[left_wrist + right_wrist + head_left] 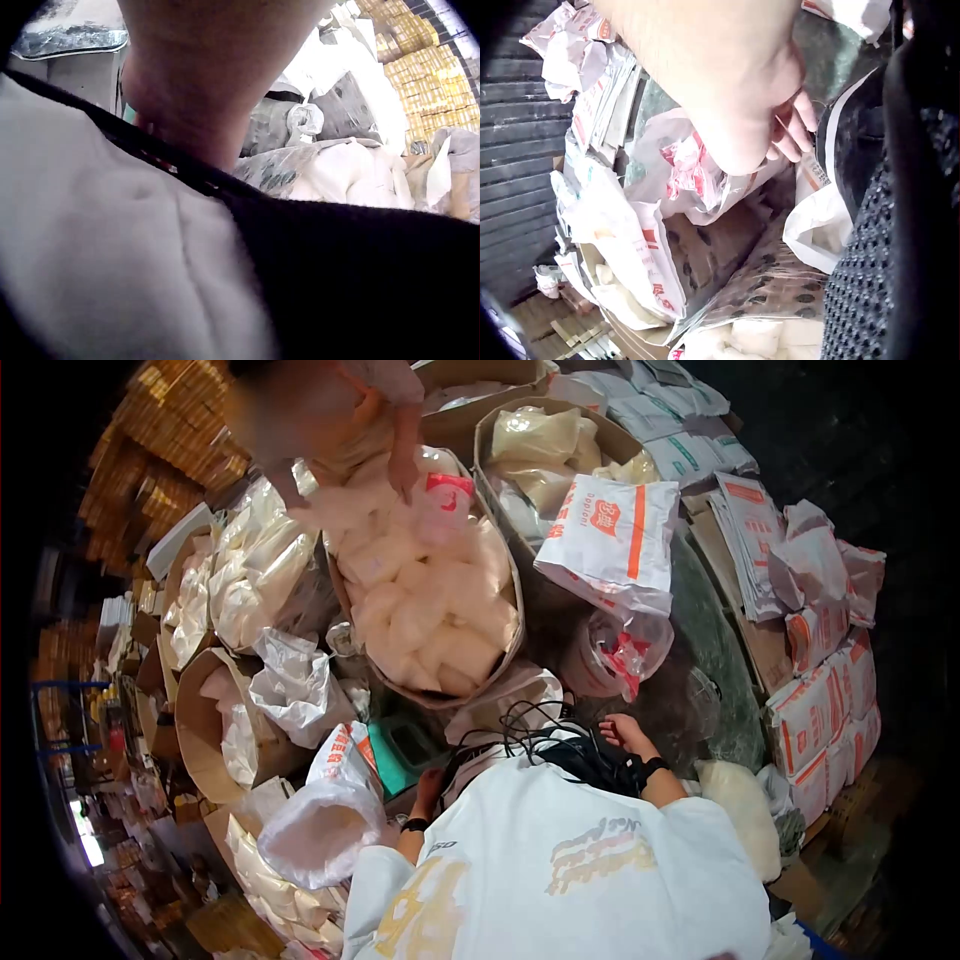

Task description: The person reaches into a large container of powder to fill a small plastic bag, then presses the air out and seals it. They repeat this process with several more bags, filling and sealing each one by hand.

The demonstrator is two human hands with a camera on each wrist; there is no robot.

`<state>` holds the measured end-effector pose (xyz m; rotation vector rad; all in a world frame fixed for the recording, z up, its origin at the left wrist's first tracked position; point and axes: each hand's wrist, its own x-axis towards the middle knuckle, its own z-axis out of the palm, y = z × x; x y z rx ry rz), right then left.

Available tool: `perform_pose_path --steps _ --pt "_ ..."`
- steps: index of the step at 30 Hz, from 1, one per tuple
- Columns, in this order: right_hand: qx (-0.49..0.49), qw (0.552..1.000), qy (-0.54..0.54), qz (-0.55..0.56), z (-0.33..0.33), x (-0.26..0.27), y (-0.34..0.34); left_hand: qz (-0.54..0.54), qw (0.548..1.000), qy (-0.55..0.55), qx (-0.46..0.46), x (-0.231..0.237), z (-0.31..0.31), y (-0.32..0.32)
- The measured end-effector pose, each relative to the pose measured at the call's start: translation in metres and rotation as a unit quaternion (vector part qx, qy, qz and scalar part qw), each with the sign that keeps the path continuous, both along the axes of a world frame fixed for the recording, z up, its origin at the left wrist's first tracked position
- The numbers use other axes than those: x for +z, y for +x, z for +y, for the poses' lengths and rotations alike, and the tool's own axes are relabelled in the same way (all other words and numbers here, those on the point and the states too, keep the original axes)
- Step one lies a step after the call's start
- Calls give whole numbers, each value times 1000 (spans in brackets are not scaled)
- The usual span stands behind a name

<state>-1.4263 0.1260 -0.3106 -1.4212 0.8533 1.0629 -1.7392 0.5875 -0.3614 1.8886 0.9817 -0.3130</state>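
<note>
At the wearer's right side hangs the right hand (625, 732), its fingers loosely curled around nothing. The right wrist view shows this hand (757, 124) with relaxed fingers (801, 120), and a clear plastic bag with red-and-white wrapping (686, 169) behind it. The left hand (430, 788) hangs low beside a green scale-like device (392, 755); its fingers are too small and shaded to make out. In the left wrist view the bare wrist (202, 82) fills the top and the fingers are hidden.
A large carton of pale filled bags (430, 630) stands ahead, with another person's arms (403, 455) over it. A white sack with orange print (610, 540) lies on the right carton. An open lined sack (322, 835) stands at left. Stacked printed sacks (825, 710) line the right.
</note>
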Motion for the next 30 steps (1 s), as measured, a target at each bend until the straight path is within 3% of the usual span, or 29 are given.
perform_pose_path --steps 5,14,16,19,23,30 --pt "15 1000 0 0 4 3 5 -7 998 -26 60 -34 -6 -25" --pt "46 999 9 19 7 -16 12 10 996 -31 79 -13 -13 -27" --pt "46 998 27 19 5 -23 12 -7 988 -90 127 -8 -18 -26" --pt "56 998 14 19 8 -18 13 8 995 -49 89 19 -23 -19" --pt "62 998 1 15 12 -18 15 26 994 -10 104 55 -31 -6" --pt "68 998 6 11 16 -17 16 -19 993 -30 111 17 -27 -22"
